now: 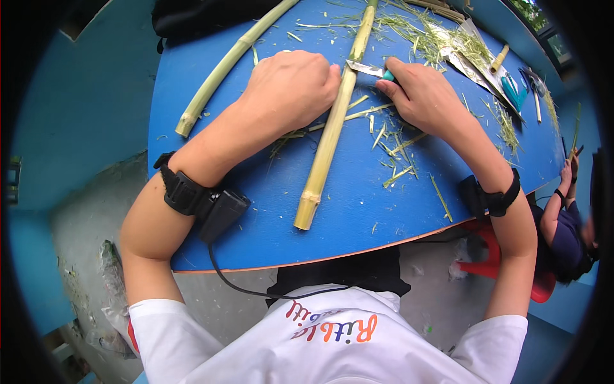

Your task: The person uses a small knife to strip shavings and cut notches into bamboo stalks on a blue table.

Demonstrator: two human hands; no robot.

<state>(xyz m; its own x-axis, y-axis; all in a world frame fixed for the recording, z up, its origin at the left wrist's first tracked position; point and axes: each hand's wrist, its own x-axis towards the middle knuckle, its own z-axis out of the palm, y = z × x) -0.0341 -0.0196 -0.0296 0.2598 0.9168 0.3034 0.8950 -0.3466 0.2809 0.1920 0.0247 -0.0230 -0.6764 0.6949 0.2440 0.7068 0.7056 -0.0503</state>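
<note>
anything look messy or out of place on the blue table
Yes: green shavings are strewn across the blue table, some piled on a pale sheet at the far right, others scattered loose. That looks untidy; nothing appears clearly damaged.

Blue worktop (pixel 371 208) in a blue-walled room, another person nearby.
A black bag (pixel 201 16) lies at the worktop's far left; toward the far right a pale sheet (pixel 471 31) sits partly under scraps, with a teal-handled tool (pixel 513 93) just beside it. Off to the right, the other person (pixel 564 240), in a dark top, holds up a thin greenish piece (pixel 577 128), near red plastic seating (pixel 542 289). Greenery shows through a window (pixel 532 13) at upper right. On the left, crumpled clear plastic (pixel 112 281) lies on the grey floor (pixel 220 313), beside the blue wall (pixel 83 115).
</note>
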